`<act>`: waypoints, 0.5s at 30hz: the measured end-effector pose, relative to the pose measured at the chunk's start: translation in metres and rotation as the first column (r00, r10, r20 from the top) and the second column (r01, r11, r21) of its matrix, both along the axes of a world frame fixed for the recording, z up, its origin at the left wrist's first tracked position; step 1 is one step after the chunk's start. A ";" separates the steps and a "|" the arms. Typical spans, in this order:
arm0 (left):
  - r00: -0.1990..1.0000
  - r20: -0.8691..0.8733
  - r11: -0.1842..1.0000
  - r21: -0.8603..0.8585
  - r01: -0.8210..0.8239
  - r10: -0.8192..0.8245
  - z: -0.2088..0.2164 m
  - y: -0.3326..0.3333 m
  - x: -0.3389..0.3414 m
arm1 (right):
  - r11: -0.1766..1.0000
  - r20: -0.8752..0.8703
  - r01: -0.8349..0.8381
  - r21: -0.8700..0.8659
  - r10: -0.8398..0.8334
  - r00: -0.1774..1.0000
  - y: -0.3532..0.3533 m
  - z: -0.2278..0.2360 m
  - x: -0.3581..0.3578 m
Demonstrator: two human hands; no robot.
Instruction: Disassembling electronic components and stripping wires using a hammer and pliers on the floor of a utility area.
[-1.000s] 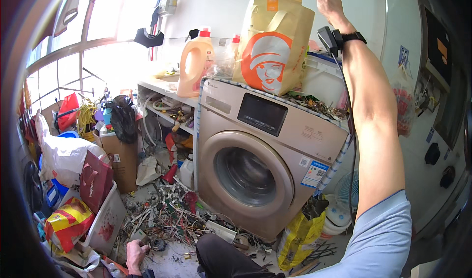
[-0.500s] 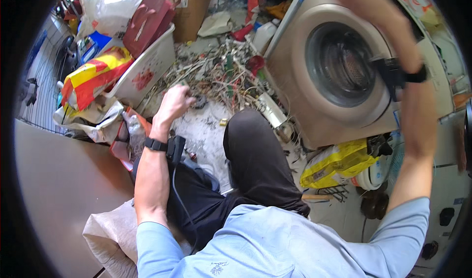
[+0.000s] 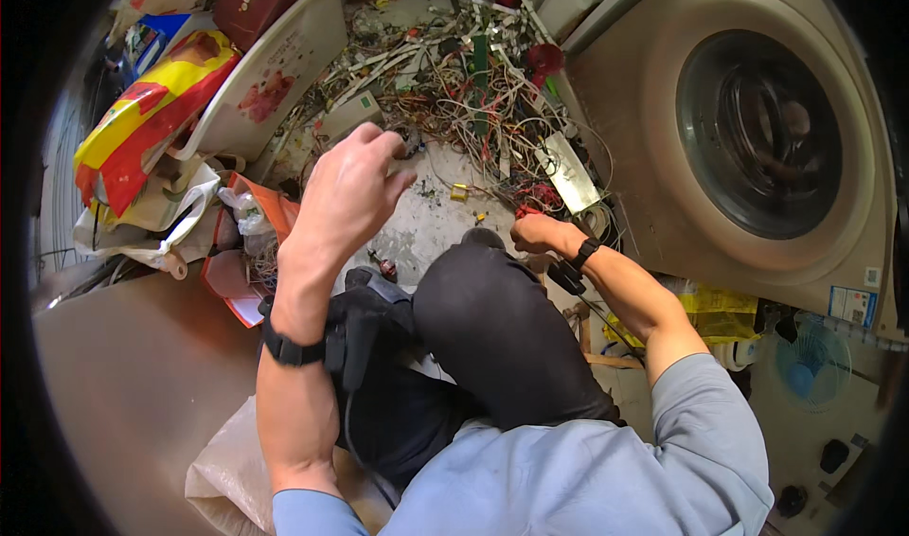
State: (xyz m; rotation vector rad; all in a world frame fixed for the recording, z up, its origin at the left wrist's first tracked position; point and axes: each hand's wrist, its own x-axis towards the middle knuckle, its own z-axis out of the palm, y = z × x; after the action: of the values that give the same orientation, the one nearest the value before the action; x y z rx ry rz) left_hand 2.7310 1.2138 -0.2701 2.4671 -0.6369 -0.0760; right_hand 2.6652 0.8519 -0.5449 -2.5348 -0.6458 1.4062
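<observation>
My left hand hovers above the floor beside a big heap of wires and scrap strips. Its fingers are bent, with the thumb apart from them, and I see nothing between them. My right hand is low at the near edge of the heap, just right of my knee. Its fingers are closed; a bit of red shows at the fingertips, but what they hold is too small to make out. Red wires and a flat silvery metal plate lie close by. A small yellow block lies between my hands.
A washing machine stands on the right. At the left are a white tub, a red and yellow bag and an orange bag. A white jug stands behind the heap. A yellow bag lies below the washer.
My right hand has come down from above the washing machine to the heap's near edge. The view has shifted closer to the heap, and a pale box now shows beyond my left hand.
</observation>
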 end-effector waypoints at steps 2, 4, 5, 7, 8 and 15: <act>0.999 -0.035 1.000 0.004 0.024 -0.024 0.004 0.003 -0.007 | 0.990 0.172 0.144 -0.005 -0.141 0.975 0.002 -0.029 0.002; 0.996 -0.084 0.994 0.097 0.049 -0.041 0.009 0.015 -0.018 | 0.938 0.333 0.256 0.232 -0.324 0.886 0.017 -0.041 0.017; 0.995 -0.089 0.994 0.090 0.057 -0.049 0.009 0.014 -0.018 | 0.882 0.399 0.370 0.293 -0.464 0.791 0.015 -0.049 0.024; 0.987 -0.155 0.990 0.125 0.070 -0.051 0.011 0.010 -0.016 | 0.765 0.496 0.487 0.420 -0.644 0.583 0.002 -0.068 0.045; 0.985 -0.167 0.988 0.140 0.062 -0.038 0.010 0.015 -0.019 | 0.763 0.479 0.484 0.428 -0.646 0.595 0.015 -0.070 0.055; 0.977 -0.212 0.981 0.191 0.043 -0.002 -0.007 0.013 -0.016 | 0.463 0.370 0.850 0.251 -0.857 0.358 0.015 -0.097 0.104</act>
State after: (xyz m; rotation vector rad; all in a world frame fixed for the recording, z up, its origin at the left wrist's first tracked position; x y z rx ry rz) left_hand 2.7150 1.2265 -0.2768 2.5918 -0.5884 -0.4230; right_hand 2.7692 0.8669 -0.6420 -2.4778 0.6429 0.3966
